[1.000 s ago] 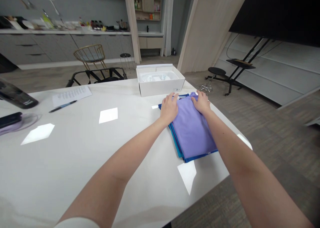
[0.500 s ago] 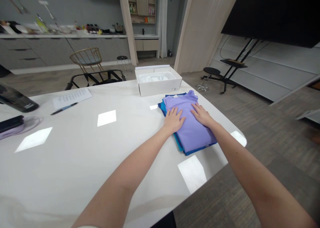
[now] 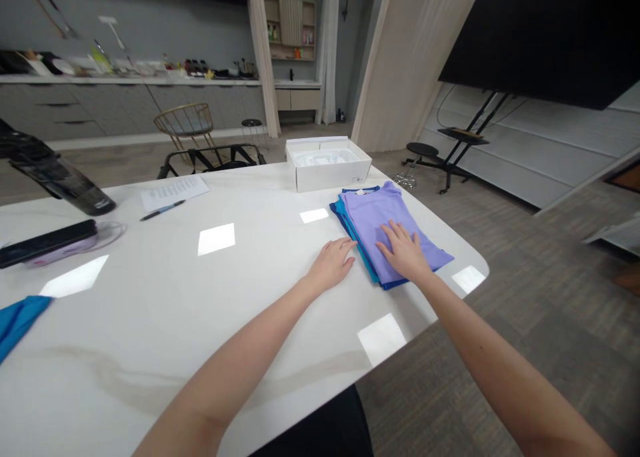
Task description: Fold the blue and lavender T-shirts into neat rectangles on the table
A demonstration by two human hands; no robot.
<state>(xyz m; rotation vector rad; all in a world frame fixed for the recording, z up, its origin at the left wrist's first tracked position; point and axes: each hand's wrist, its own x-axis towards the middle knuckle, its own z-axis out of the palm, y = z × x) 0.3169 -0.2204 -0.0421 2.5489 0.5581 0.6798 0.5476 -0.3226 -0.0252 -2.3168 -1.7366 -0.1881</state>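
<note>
A folded lilac shirt (image 3: 380, 210) lies on top of a stack of folded blue clothes (image 3: 367, 260) near the right end of the white table (image 3: 250, 297). My right hand (image 3: 404, 251) rests flat on the lilac shirt, its fingers spread. At the stack's left edge is my left hand (image 3: 332, 263), low over the table, with fingers stretched toward the blue layers and nothing visible in its grasp. The lower garments show only as blue edges at the left and front.
Behind the stack stands an open white box (image 3: 330, 175). Further left are a printed sheet (image 3: 175, 191), a pen (image 3: 163, 210), a black phone-like device (image 3: 50, 241) and a dark handheld appliance (image 3: 75, 183). Blue cloth (image 3: 20, 320) lies at the left edge. A dark seat (image 3: 325, 423) is below the table.
My left hand has come off the lilac shirt and moved left to the stack's edge. My right hand stays on the shirt. The view has turned left, bringing the blue cloth in.
</note>
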